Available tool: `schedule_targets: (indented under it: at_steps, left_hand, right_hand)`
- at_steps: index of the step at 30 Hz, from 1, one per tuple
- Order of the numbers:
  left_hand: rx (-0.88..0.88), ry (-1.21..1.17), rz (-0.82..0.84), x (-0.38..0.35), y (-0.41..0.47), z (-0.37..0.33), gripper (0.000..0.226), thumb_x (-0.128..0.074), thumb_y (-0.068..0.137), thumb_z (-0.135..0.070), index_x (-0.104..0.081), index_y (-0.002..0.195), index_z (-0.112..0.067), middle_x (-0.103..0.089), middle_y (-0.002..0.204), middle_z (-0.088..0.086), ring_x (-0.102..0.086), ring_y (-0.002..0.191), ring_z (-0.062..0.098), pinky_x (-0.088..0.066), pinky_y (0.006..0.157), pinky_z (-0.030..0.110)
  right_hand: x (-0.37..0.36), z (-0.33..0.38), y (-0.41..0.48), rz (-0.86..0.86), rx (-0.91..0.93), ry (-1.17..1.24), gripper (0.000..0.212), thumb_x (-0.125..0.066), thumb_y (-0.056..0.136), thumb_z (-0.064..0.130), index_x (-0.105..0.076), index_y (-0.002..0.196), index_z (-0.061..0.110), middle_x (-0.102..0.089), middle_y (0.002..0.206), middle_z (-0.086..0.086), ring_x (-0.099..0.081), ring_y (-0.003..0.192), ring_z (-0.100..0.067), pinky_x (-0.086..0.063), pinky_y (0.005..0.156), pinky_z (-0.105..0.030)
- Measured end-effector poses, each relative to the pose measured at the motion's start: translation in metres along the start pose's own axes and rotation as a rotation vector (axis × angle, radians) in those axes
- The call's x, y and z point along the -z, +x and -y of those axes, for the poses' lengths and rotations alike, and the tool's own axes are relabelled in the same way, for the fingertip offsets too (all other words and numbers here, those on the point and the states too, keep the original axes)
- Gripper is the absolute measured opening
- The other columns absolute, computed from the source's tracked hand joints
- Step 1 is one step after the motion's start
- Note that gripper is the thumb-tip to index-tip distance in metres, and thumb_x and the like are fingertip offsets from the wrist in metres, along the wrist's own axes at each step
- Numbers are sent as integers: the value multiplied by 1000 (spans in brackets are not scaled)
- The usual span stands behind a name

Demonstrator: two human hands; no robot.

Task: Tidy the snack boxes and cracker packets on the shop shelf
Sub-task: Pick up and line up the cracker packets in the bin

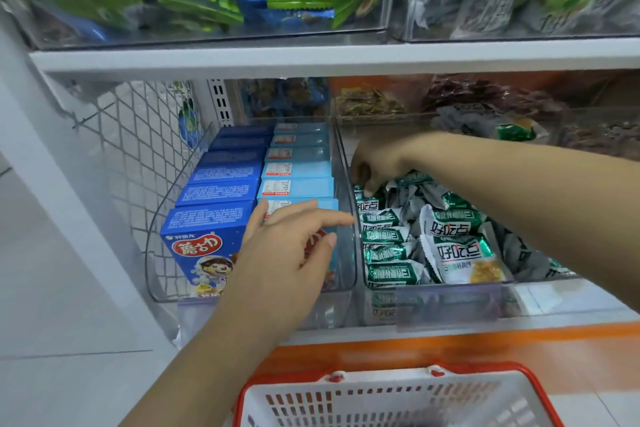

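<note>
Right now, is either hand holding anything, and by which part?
The right hand pinches a green cracker packet by its top edge; the left hand holds nothing, fingers straight.

Shop, white display shelf (pixel 311 57), clear bins (pixel 348 263) stocked with identical snack boxes (pixel 214 191) and cracker packets (pixel 450 246), shopping basket (pixel 381 402) below

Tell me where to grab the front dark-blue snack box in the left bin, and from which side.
Take its top end, coming from above. The front dark-blue box stands upright, hemmed in by boxes behind and to its right and by the walls of the clear bin, so only its top looks free.
</note>
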State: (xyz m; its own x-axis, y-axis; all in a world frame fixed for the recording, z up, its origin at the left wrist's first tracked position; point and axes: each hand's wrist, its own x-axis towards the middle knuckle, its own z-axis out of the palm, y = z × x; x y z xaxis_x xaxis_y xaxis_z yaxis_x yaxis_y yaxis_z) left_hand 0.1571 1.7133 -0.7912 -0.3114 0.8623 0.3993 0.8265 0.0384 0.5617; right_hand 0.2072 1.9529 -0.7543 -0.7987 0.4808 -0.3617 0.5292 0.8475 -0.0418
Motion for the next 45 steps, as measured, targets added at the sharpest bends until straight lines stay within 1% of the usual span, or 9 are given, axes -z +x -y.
schedule_targets:
  at_steps: [5,10,16,20,28,34,37,41,45]
  left_hand:
    - [-12,-9,-6,-1,0,1,29,-49,94,-28,-56,99,-56,-49,101,-38,-26,114,-27,5,116,19]
    - [19,-21,13,1,0,-2,30,-52,94,-23,-59,103,-51,-42,96,-42,-24,110,-29,7,116,19]
    - [20,-30,29,2,-1,-1,30,-52,94,-22,-62,107,-48,-37,93,-45,-20,106,-36,8,115,19]
    - [28,-37,38,3,-1,-2,30,-51,94,-23,-61,107,-48,-39,90,-42,-17,103,-39,11,112,14]
    - [0,15,17,5,-3,-6,32,-49,96,-21,-62,109,-46,-46,97,-37,-23,114,-22,9,113,18]
    - [-84,-6,-143,6,-6,-14,31,-44,88,-35,-60,114,-41,-50,108,-28,-33,119,-13,0,116,26]
    - [-167,-28,-163,8,-8,-20,39,-43,84,-51,-49,122,-46,-45,115,-31,-27,115,-26,-9,116,31]
    - [-231,-59,-140,5,-10,-28,44,-48,81,-57,-56,121,-39,-46,106,-33,-35,105,-21,-31,103,30]
    - [-121,-253,-62,10,-14,-37,11,-65,86,-37,-59,90,-45,-61,91,-30,-55,89,-9,-39,75,8]
  right_hand:
    - [-9,4,3,105,-63,-157,54,-74,78,39,-60,123,11,-62,119,-3,-58,105,-24,-46,86,-28]
    - [-17,9,0,122,-49,-331,35,-64,87,36,-63,108,8,-54,81,2,-53,82,-22,-40,70,-26]
    - [-11,7,-8,31,9,-350,30,-62,90,27,-44,68,18,-42,66,9,-44,63,-15,-34,56,-26]
    - [-4,4,-22,-66,35,-361,13,-56,93,22,-57,92,8,-57,85,-6,-52,75,-25,-40,64,-30]
    - [2,-5,-87,-338,47,-207,36,-51,94,15,-52,129,20,-62,122,-6,-59,103,-26,-48,82,-33]
    - [-13,-4,-133,-744,202,-319,35,-71,79,12,-64,113,13,-68,110,-5,-63,98,-31,-49,80,-41]
    - [-23,7,-157,-885,285,-328,25,-66,83,23,-66,106,13,-69,99,-3,-62,90,-29,-42,81,-37]
    - [-41,27,-184,-793,315,-178,37,-43,92,38,-61,114,14,-64,99,-1,-58,89,-24,-48,79,-39]
    - [-54,42,-201,-691,244,155,45,-44,90,56,-57,123,29,-57,100,20,-50,96,3,-39,82,-15]
